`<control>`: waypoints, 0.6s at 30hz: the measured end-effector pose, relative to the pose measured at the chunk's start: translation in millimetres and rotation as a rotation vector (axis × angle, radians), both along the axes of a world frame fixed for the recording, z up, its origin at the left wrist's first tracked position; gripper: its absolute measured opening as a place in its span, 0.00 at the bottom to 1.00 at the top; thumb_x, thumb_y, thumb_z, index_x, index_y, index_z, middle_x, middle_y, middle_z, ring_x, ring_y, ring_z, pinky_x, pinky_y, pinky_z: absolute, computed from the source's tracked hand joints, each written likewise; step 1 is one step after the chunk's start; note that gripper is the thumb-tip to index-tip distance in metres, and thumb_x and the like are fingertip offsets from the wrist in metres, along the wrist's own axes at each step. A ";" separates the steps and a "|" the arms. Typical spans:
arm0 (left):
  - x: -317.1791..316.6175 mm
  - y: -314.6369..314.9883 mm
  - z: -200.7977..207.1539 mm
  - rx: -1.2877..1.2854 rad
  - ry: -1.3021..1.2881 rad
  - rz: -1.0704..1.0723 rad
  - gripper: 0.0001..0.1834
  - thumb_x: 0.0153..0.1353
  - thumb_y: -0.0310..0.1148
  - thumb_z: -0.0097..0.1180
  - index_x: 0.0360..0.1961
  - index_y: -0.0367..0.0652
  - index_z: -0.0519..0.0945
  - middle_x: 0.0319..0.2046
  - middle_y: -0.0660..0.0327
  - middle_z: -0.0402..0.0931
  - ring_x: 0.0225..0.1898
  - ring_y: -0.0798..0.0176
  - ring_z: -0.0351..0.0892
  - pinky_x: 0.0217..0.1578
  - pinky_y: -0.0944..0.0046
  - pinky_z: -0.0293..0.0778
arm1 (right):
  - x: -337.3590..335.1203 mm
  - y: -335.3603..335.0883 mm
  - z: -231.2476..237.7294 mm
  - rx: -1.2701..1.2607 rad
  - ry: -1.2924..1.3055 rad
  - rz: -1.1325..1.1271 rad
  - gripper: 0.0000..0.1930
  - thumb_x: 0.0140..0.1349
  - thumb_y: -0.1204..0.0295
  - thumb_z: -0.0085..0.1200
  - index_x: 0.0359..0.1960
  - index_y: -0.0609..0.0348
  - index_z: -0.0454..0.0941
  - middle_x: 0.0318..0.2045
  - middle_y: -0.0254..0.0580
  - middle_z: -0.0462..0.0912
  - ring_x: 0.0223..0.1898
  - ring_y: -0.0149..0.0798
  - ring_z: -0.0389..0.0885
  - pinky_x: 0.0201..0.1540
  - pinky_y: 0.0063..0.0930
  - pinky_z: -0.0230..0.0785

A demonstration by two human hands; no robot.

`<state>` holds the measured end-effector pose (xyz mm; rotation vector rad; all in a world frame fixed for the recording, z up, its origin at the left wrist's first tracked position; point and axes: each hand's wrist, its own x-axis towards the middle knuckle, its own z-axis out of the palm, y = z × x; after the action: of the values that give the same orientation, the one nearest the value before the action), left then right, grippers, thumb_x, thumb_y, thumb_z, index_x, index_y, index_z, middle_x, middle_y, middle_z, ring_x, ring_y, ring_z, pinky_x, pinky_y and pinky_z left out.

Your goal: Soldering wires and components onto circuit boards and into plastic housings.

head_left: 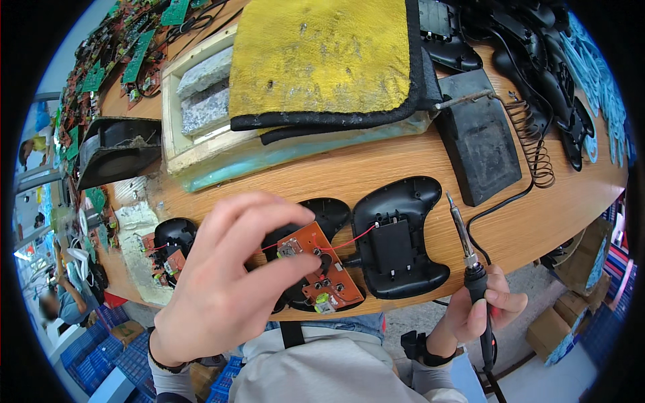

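My left hand (232, 269) is over an orange circuit board (339, 285), thumb and forefinger apart above its upper part. Whether the fingertips touch the board cannot be told. The board lies tilted on a black gamepad shell half (328, 213), partly hidden by my hand. A red wire (359, 238) runs from it to a second black shell half (423, 201), which has a rectangular battery compartment (393, 245) in its middle. Closed around the dark handle of a soldering iron (476, 279), my right hand (494, 305) keeps the metal tip pointing up, right of the second shell.
A yellow cloth (322, 60) covers part of a wooden-framed box (171, 127). Right of it, a dark block (480, 148) stands beside a coiled wire holder (534, 144). Circuit boards (138, 57) pile up far left, black shells (531, 54) far right. Another small gamepad assembly (176, 235) lies at left.
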<state>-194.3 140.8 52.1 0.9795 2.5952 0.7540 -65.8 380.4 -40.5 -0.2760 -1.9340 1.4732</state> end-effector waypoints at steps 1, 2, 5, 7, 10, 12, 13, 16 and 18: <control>2.8 -2.0 2.4 -0.023 -0.003 -0.064 0.13 0.37 0.21 0.58 0.29 0.44 0.82 0.43 0.57 0.72 0.47 0.52 0.69 0.47 0.56 0.66 | 0.9 0.3 -0.4 -0.003 0.006 0.001 0.16 0.52 0.62 0.58 0.28 0.53 0.62 0.19 0.34 0.66 0.21 0.29 0.61 0.29 0.28 0.53; 9.0 -3.9 -0.4 -0.042 0.013 -0.072 0.11 0.37 0.22 0.58 0.27 0.44 0.81 0.44 0.58 0.72 0.48 0.53 0.68 0.47 0.57 0.66 | -0.4 -1.0 -0.6 -0.006 0.011 0.007 0.16 0.52 0.62 0.58 0.28 0.53 0.62 0.19 0.34 0.66 0.21 0.29 0.61 0.29 0.28 0.53; 16.2 -1.7 -6.5 -0.102 0.060 -0.081 0.10 0.36 0.24 0.59 0.26 0.43 0.81 0.44 0.59 0.72 0.48 0.53 0.68 0.46 0.58 0.66 | -6.0 -3.0 -1.2 0.007 0.025 0.012 0.15 0.53 0.63 0.57 0.28 0.54 0.63 0.19 0.35 0.67 0.19 0.29 0.61 0.27 0.27 0.52; 17.6 -4.1 -8.7 -0.109 0.103 -0.115 0.11 0.37 0.25 0.59 0.27 0.43 0.81 0.44 0.59 0.72 0.48 0.54 0.69 0.45 0.58 0.66 | -10.2 -1.8 -3.1 0.030 0.120 0.077 0.10 0.52 0.72 0.52 0.28 0.55 0.62 0.12 0.33 0.61 0.17 0.26 0.55 0.26 0.22 0.49; 17.4 -4.5 -10.0 -0.118 0.153 -0.161 0.11 0.37 0.27 0.59 0.28 0.44 0.80 0.43 0.60 0.72 0.48 0.55 0.69 0.44 0.59 0.66 | -9.4 0.5 -5.0 0.042 0.129 0.089 0.10 0.52 0.72 0.53 0.27 0.55 0.62 0.12 0.33 0.61 0.17 0.26 0.54 0.25 0.23 0.47; 16.6 -4.6 -10.2 -0.121 0.165 -0.174 0.12 0.37 0.28 0.58 0.28 0.44 0.80 0.43 0.60 0.73 0.48 0.56 0.69 0.43 0.60 0.66 | -9.4 -0.2 -6.0 0.046 0.138 0.081 0.10 0.52 0.72 0.53 0.27 0.55 0.62 0.12 0.33 0.60 0.17 0.25 0.54 0.25 0.23 0.47; 16.1 -4.5 -10.6 -0.107 0.153 -0.194 0.12 0.37 0.28 0.58 0.28 0.44 0.80 0.43 0.60 0.73 0.48 0.56 0.69 0.43 0.60 0.66 | -9.4 -0.5 -6.3 0.047 0.145 0.075 0.10 0.52 0.71 0.53 0.27 0.55 0.62 0.12 0.32 0.60 0.17 0.25 0.54 0.25 0.22 0.46; 14.4 -5.5 -14.2 -0.073 0.153 -0.226 0.12 0.36 0.29 0.57 0.28 0.43 0.80 0.42 0.61 0.73 0.47 0.56 0.70 0.43 0.60 0.66 | -9.5 -0.1 -4.6 0.032 0.147 0.085 0.10 0.51 0.72 0.54 0.27 0.56 0.62 0.13 0.32 0.59 0.17 0.25 0.53 0.24 0.22 0.45; 15.0 -7.3 -16.3 -0.057 0.166 -0.237 0.12 0.36 0.29 0.57 0.28 0.43 0.80 0.42 0.61 0.73 0.47 0.56 0.70 0.42 0.60 0.66 | -9.3 -0.1 -5.3 0.022 0.155 0.091 0.11 0.51 0.72 0.54 0.26 0.56 0.62 0.13 0.32 0.59 0.17 0.26 0.53 0.24 0.22 0.44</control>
<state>-179.4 133.5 35.9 1.3539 2.5559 0.5560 -75.1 380.4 -45.8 -0.0623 -1.8575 1.4845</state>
